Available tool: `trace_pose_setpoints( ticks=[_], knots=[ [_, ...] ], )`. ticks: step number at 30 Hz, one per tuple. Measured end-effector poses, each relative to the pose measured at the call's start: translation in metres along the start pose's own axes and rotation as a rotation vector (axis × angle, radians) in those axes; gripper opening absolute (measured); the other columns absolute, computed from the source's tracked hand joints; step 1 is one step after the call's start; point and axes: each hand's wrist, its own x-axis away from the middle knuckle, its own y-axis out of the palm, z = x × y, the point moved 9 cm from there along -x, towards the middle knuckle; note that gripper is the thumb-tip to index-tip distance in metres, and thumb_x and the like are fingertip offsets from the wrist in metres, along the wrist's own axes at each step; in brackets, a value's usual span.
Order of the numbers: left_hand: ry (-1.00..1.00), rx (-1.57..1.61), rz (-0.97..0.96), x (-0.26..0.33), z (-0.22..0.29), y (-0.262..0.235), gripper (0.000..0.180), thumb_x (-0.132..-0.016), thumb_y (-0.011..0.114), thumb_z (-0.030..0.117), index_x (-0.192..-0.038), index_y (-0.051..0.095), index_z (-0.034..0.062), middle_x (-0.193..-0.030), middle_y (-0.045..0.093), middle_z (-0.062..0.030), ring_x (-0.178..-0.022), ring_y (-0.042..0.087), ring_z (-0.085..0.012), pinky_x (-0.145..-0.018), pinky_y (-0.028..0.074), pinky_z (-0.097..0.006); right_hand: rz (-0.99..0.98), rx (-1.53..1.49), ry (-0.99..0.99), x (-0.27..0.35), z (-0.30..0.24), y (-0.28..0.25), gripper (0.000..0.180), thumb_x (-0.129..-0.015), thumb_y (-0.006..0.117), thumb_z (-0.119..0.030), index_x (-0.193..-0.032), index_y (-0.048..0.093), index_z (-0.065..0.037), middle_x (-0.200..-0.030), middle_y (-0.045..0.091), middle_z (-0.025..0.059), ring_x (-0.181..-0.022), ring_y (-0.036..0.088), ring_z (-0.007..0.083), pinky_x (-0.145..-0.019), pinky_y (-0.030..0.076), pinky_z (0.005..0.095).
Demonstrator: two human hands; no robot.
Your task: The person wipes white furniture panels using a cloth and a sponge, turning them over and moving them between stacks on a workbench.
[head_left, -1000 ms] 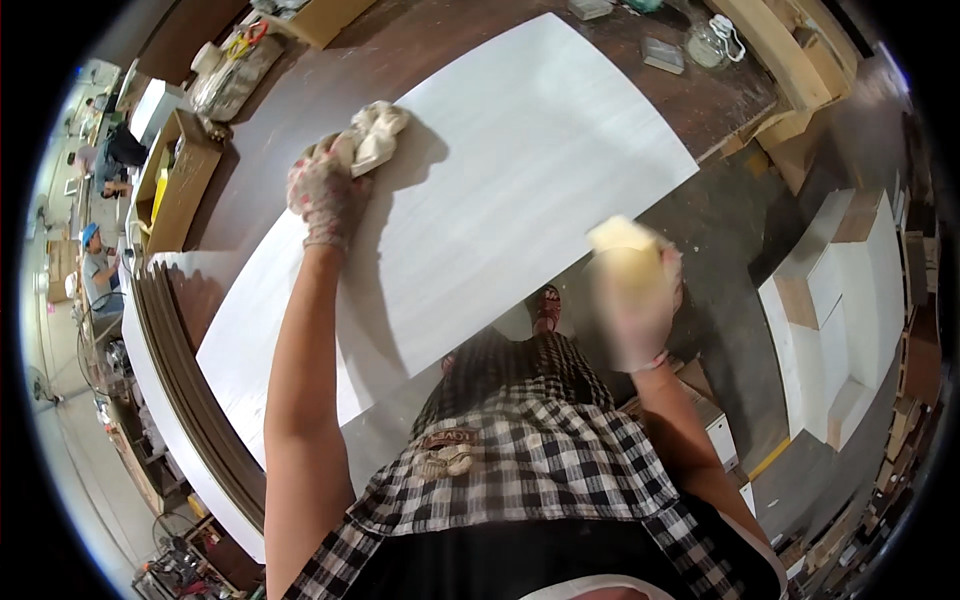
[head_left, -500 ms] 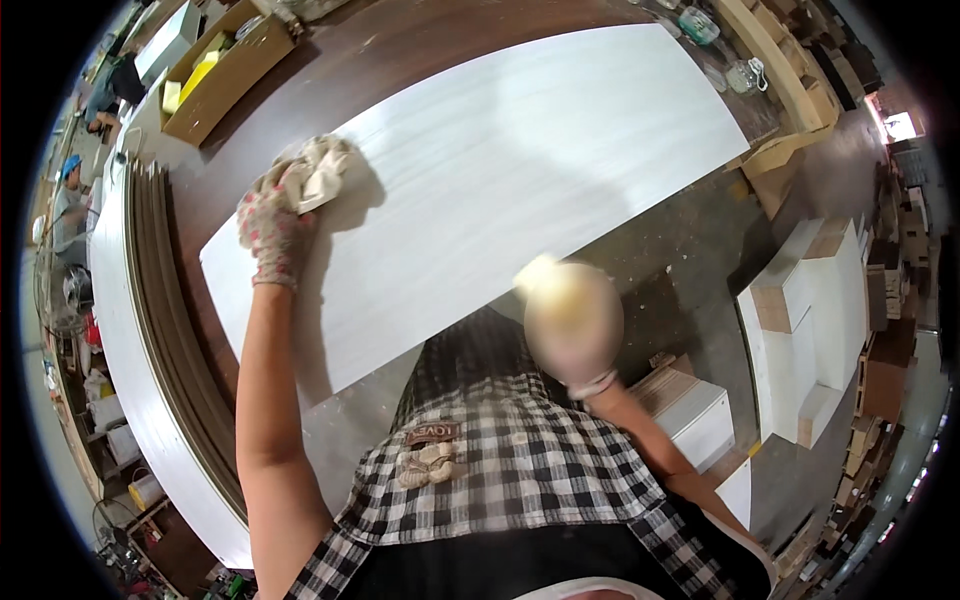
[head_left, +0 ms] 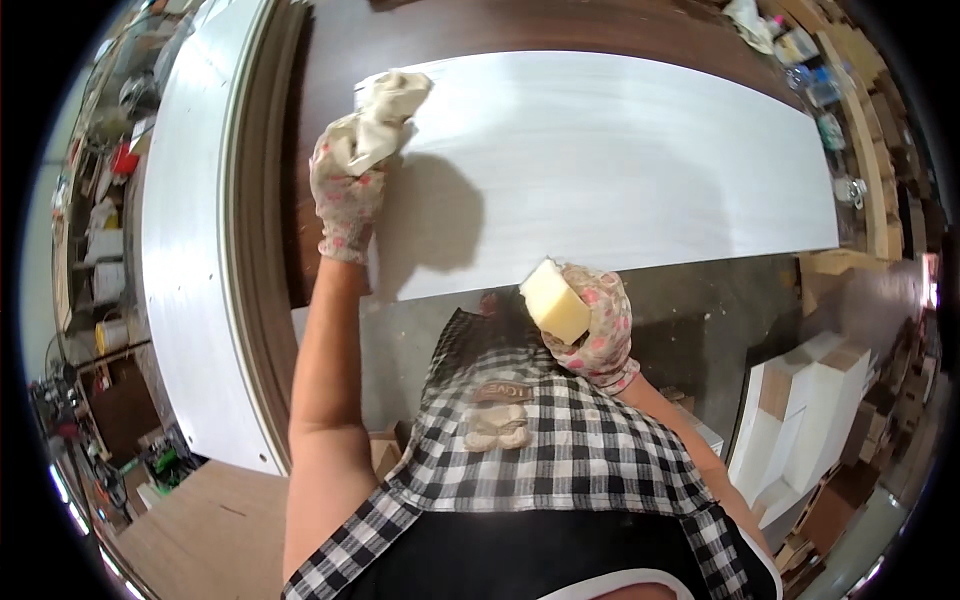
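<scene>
The left hand (head_left: 345, 185), in a flowered glove, has its fingers bunched around a pale cloth (head_left: 385, 115) and presses it onto the near left corner of a long white board (head_left: 620, 160) lying on the dark counter (head_left: 330, 50). The right hand (head_left: 600, 325), gloved too, hangs just off the board's near edge, fingers wrapped around a yellow sponge block (head_left: 553, 300).

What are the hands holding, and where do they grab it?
The left hand bunches a rag by its lower end. The right hand grips a yellow sponge by its side.
</scene>
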Motion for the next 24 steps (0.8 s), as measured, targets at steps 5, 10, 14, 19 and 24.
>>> trace_pose_setpoints(
  ticks=[5,10,14,19,24],
  knots=[
    [-0.333,-0.015,0.32,0.062,-0.022,-0.091,0.029,-0.081,0.069,0.011,-0.106,0.058,-0.0006,-0.091,0.062,-0.0065,-0.08,0.06,-0.0141,-0.073,0.05,-0.028,-0.293,0.034,-0.032,-0.012,-0.029,0.068,0.058,-0.068,0.076,-0.026,-0.118,0.056,-0.005,-0.114,0.058,0.0129,-0.103,0.055,0.0302,-0.084,0.046,0.0428],
    [-0.39,0.195,0.447,0.101,-0.011,-0.137,0.027,-0.087,0.064,0.011,-0.11,0.058,-0.0018,-0.095,0.063,-0.0061,-0.081,0.059,-0.0129,-0.071,0.051,-0.027,-0.435,-0.011,-0.285,-0.037,-0.09,0.137,0.066,-0.061,0.079,-0.03,-0.118,0.054,-0.007,-0.119,0.056,0.013,-0.108,0.053,0.0321,-0.092,0.043,0.0465],
    [-0.485,0.069,0.432,0.133,-0.02,-0.154,0.034,-0.091,0.058,0.014,-0.12,0.054,-0.0038,-0.114,0.061,-0.01,-0.101,0.058,-0.0181,-0.088,0.046,-0.031,-0.467,-0.091,-0.37,-0.04,-0.107,0.137,0.062,-0.061,0.078,-0.026,-0.114,0.055,-0.006,-0.111,0.059,0.0136,-0.101,0.057,0.0299,-0.087,0.046,0.0445],
    [-0.469,0.116,0.459,0.143,-0.015,-0.158,0.031,-0.09,0.059,0.011,-0.118,0.055,-0.0035,-0.11,0.062,-0.0099,-0.098,0.059,-0.0173,-0.085,0.048,-0.03,-0.379,-0.019,-0.3,-0.035,-0.091,0.108,0.06,-0.062,0.078,-0.029,-0.113,0.055,-0.006,-0.108,0.059,0.0143,-0.096,0.057,0.0285,-0.079,0.046,0.0415],
    [-0.371,-0.026,0.352,0.158,-0.028,-0.14,0.032,-0.089,0.061,0.012,-0.116,0.056,-0.0029,-0.105,0.063,-0.0078,-0.091,0.06,-0.0139,-0.079,0.05,-0.028,-0.49,0.03,-0.338,-0.045,-0.117,0.132,0.058,-0.061,0.077,-0.023,-0.112,0.056,-0.005,-0.106,0.059,0.014,-0.096,0.057,0.0292,-0.079,0.046,0.0417]
  ],
)
